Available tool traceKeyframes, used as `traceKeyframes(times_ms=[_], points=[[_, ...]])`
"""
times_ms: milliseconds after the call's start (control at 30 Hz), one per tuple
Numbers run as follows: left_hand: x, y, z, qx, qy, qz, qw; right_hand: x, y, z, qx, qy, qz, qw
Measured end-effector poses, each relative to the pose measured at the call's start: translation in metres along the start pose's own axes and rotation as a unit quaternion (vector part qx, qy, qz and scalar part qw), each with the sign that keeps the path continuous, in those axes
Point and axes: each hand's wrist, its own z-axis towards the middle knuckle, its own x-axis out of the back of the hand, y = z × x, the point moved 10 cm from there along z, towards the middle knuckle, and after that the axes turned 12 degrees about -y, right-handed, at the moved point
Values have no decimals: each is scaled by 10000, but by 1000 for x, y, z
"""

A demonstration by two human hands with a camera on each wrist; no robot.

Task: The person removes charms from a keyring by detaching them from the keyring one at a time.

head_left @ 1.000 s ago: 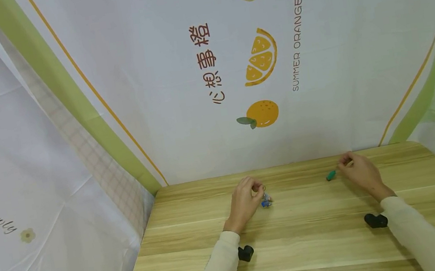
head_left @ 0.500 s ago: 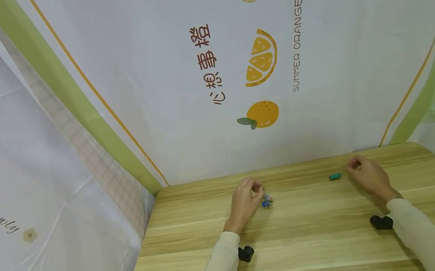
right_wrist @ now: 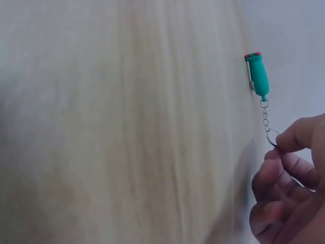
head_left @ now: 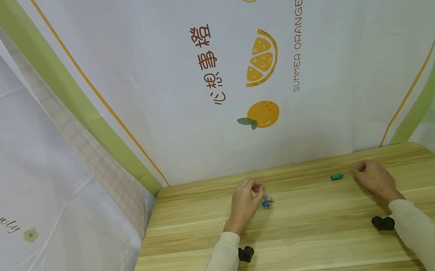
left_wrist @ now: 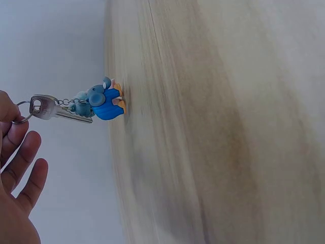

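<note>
Between thumb and fingers, my left hand (head_left: 246, 203) pinches a metal key ring (left_wrist: 20, 113). A silver key (left_wrist: 44, 108) and a small blue animal figure (left_wrist: 107, 104) on a chain hang from that ring; the figure's feet are at the table surface. My right hand (head_left: 376, 181) pinches the split ring (right_wrist: 272, 137) of a second keychain. At its chain's far end is a green tapered fob (right_wrist: 258, 76) with red at one end and a metallic strip along its side. In the head view, the green fob (head_left: 336, 176) lies left of the right fingertips.
A wood-grain table (head_left: 309, 243) spans the space beneath both hands. White cloth (head_left: 186, 149) with orange prints stands behind its back edge, and more cloth (head_left: 35, 158) hangs at the left. Black wrist mounts (head_left: 383, 223) stick out near the sleeves.
My right hand has moved right and a little toward me, its ring still pinched. The green fob has swung from slanted to level and shifted slightly right. My left hand stays put.
</note>
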Motion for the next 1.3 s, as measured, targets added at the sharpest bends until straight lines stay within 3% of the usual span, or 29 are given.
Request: traceKeyframes(times_ms=[233,767,1100,1300], points=[[-1,1,-1,8,-32,-11,10000,-3,6,-1,-154,-294,-41,9994],[0,2,-1,-21,22,-132,9999,-4,5,-4,-179,-362,9,9992],[-2,0,0,142,-77,-120,9998,-6,0,-5,-80,-332,-32,9994],[-2,-1,1,180,-79,-94,9998,-9,-11,-2,236,-274,-79,9993]])
